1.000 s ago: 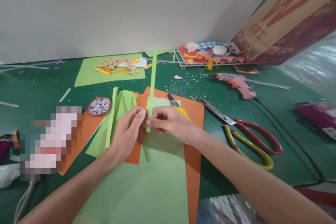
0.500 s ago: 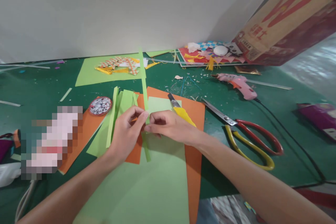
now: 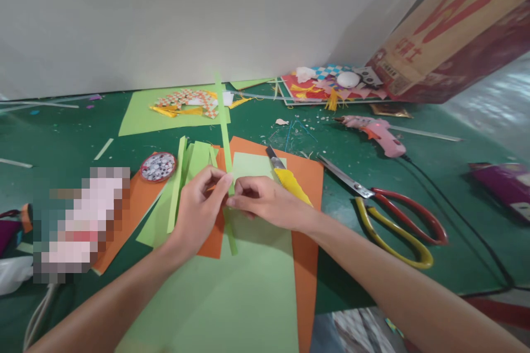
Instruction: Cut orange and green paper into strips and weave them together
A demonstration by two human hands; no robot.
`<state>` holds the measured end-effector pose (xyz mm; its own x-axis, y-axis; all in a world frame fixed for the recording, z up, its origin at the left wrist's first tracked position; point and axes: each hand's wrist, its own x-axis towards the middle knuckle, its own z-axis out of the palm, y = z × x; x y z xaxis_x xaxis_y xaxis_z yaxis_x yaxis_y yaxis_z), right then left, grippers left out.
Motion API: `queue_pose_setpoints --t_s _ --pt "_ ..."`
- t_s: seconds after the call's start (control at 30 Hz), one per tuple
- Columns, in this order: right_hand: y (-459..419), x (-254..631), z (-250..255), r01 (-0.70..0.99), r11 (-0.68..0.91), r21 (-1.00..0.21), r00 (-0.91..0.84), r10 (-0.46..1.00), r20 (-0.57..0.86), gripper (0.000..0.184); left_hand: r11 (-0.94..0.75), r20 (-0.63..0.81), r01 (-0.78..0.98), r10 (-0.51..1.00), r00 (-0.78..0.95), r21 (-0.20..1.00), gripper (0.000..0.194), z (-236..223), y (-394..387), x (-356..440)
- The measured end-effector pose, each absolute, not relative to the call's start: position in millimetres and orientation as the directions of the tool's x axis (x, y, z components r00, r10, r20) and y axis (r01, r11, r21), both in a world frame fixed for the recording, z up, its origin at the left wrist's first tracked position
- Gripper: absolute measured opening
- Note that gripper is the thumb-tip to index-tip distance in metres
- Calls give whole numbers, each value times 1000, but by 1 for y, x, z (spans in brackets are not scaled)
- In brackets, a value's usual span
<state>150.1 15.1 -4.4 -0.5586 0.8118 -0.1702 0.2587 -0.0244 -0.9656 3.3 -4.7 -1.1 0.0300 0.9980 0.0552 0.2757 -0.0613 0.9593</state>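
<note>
A long, narrow light-green paper strip (image 3: pixel 223 132) stands upright between my hands, its lower end hanging over a green paper sheet (image 3: pixel 215 298). My left hand (image 3: pixel 205 198) pinches the strip between thumb and forefinger. Just below that pinch, my right hand (image 3: pixel 263 198) grips the same strip with closed fingertips. An orange sheet (image 3: pixel 308 265) lies under the green one. Beside my right hand rests a utility knife (image 3: pixel 290 182) with a yellow handle. Left of my left hand are folded green paper pieces (image 3: pixel 178 187).
Scissors (image 3: pixel 372 198) with red and yellow handles lie to the right, below a pink glue gun (image 3: pixel 376 132) with a black cord. A round tub of googly eyes (image 3: pixel 158 167) sits at left. Woven paper crafts (image 3: pixel 186 103) lie at the back; a paper bag (image 3: pixel 451 33) stands back right.
The strip's upper end has tilted slightly to the left. Both hands keep their pinch at nearly the same spot.
</note>
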Motion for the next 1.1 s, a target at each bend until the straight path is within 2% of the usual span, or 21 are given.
queue_pose_setpoints --t_s 0.6,1.1 --pt "13 147 -5 279 30 -960 -530 838 -128 39 -83 84 293 996 11 953 23 -1 -5 3" --pt "14 147 -6 244 -19 -970 -526 838 -149 38 -67 68 274 998 8 959 22 -3 -5 3"
